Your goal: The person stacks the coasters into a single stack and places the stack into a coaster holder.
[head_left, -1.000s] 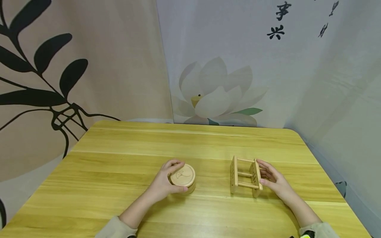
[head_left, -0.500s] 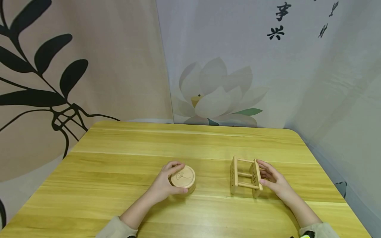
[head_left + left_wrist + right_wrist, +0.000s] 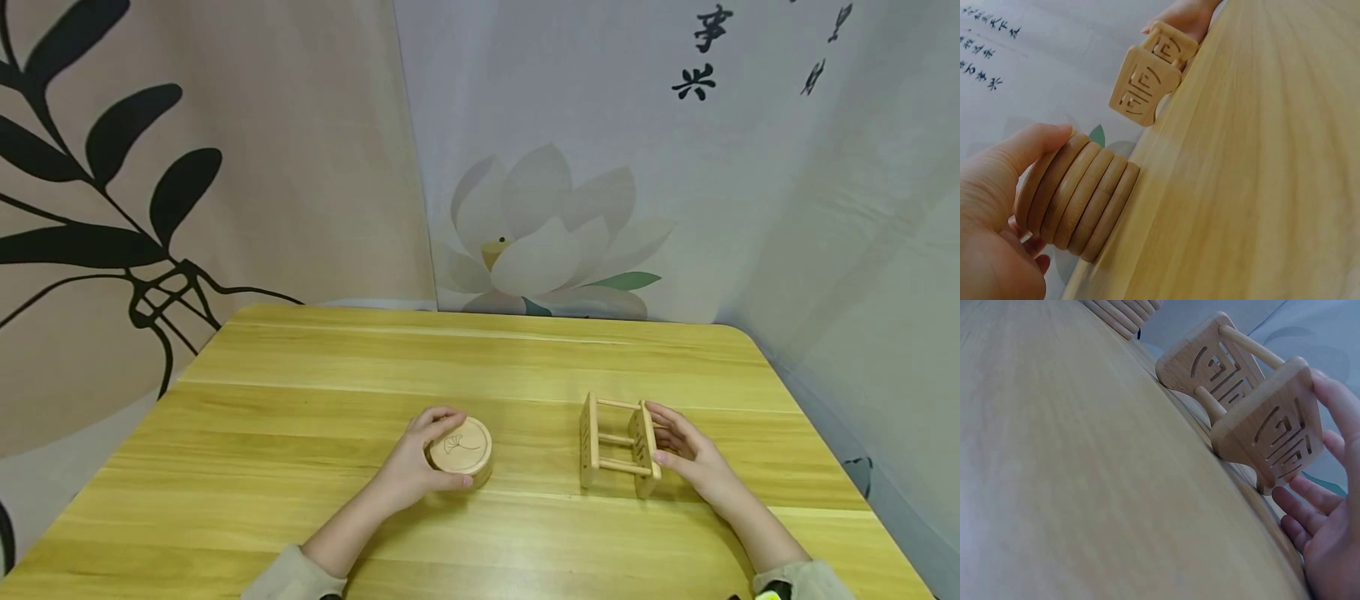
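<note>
Left of the table's middle, my left hand (image 3: 411, 467) grips a stack of round wooden coasters (image 3: 471, 452), thumb on the near side and fingers round the far side. A ginkgo-leaf drawing marks the top coaster. In the left wrist view the coasters (image 3: 1085, 200) are pressed together in one pile, standing on the tabletop. To the right, my right hand (image 3: 692, 454) holds the end panel of a wooden coaster holder (image 3: 618, 440). In the right wrist view, its thumb and fingers meet opposite edges of the slotted panel (image 3: 1279, 428). Round rods join this panel to a second one.
Both things stand on a light wooden table (image 3: 480, 550), with a stretch of tabletop between them. Behind the table hangs a pale cloth backdrop (image 3: 570, 100) printed with a lotus, dark leaves and characters. It also runs along the right side.
The left hand and the top of the coaster stack have shifted very slightly since a second ago. The right hand and the coaster holder stay in place.
</note>
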The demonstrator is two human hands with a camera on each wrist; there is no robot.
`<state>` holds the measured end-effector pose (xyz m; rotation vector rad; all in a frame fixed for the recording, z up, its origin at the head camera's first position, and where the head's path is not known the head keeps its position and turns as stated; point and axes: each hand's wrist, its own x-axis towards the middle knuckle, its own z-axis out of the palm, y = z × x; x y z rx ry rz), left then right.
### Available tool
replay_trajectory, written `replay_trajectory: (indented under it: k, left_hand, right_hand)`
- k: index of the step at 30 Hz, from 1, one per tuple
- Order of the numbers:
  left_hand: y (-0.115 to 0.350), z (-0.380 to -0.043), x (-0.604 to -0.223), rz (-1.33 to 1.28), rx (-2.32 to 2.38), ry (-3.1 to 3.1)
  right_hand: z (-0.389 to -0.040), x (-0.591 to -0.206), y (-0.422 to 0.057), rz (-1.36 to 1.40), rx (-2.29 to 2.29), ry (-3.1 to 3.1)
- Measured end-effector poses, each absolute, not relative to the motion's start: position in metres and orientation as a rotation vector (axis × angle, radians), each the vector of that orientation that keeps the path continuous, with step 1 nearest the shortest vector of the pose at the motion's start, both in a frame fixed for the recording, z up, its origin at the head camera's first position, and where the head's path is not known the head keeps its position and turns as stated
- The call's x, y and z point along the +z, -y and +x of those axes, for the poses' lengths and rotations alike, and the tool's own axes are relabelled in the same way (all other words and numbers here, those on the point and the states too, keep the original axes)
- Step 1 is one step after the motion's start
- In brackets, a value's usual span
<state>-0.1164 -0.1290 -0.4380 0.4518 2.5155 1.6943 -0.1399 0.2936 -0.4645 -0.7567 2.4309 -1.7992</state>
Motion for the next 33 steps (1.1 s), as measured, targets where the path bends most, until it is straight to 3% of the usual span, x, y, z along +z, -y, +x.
replay_trajectory:
  k: [26, 33]
  left_hand:
    - [0.133, -0.113, -0.426, 0.439, 1.656, -2.565]
    - [0.136, -0.111, -0.422, 0.439, 1.672, -2.549]
  right_hand:
    - [-0.134, -0.453, -0.288, -0.706, -1.869, -2.585]
    - [-0.134, -0.445, -0.285, -0.873, -1.996, -2.564]
